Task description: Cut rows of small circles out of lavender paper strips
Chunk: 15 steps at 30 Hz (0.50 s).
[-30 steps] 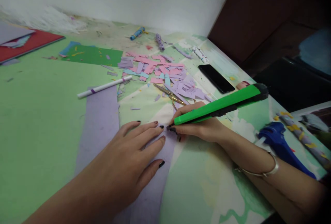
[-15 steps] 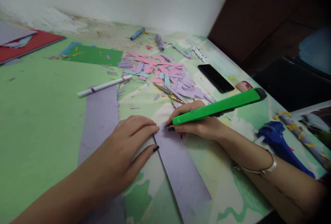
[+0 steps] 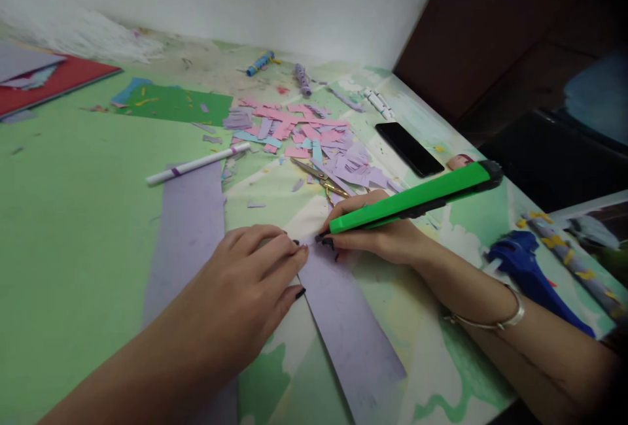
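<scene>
In my right hand (image 3: 377, 235) is a green utility knife (image 3: 417, 197), gripped low between thumb and fingers. Its body slants up to the right, and its tip rests near the far end of a narrow purple paper strip (image 3: 350, 333). My left hand (image 3: 250, 281) holds that strip from the left, fingertips pressed together at its edge, close to the right fingertips. The fingers hide part of the strip's far end. A second, wider purple paper piece (image 3: 191, 235) lies beneath and beyond my left forearm.
Gold-handled scissors (image 3: 321, 176) lie just beyond my right hand, beside a heap of pink and purple scraps (image 3: 299, 127). A white marker (image 3: 199, 163) crosses the wider paper. A black phone (image 3: 409, 149) lies behind, and a blue glue gun (image 3: 537, 281) is at right.
My left fingers have drawn together and shifted slightly right along the strip's edge. The utility knife has tilted and moved a little; the strip's near end has swung slightly right.
</scene>
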Each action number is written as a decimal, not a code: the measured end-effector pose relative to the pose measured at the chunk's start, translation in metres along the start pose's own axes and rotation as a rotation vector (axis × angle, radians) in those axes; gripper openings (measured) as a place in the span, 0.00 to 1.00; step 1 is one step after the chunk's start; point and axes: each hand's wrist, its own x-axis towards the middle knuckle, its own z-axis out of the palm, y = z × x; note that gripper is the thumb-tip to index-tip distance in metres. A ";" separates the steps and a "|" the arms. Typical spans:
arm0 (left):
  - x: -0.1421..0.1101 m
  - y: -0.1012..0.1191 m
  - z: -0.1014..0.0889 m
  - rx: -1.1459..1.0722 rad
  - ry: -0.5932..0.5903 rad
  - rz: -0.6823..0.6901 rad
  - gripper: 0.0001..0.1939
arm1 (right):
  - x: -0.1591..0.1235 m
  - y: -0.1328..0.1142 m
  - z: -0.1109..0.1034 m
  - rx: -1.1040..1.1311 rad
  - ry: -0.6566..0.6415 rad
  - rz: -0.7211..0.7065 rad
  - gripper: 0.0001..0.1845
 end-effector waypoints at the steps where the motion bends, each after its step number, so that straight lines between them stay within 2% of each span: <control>1: 0.000 0.000 0.000 0.001 0.005 -0.002 0.14 | 0.000 0.000 0.000 -0.011 0.005 -0.013 0.05; 7: -0.001 0.001 0.003 0.011 0.013 -0.009 0.13 | -0.001 -0.001 0.003 -0.032 0.031 -0.037 0.05; 12: 0.000 0.007 0.001 -0.021 -0.003 -0.034 0.13 | -0.004 -0.002 0.002 -0.232 0.026 -0.119 0.05; 15: 0.000 0.010 0.001 -0.055 0.001 0.006 0.11 | -0.004 -0.003 0.003 -0.200 -0.009 -0.038 0.06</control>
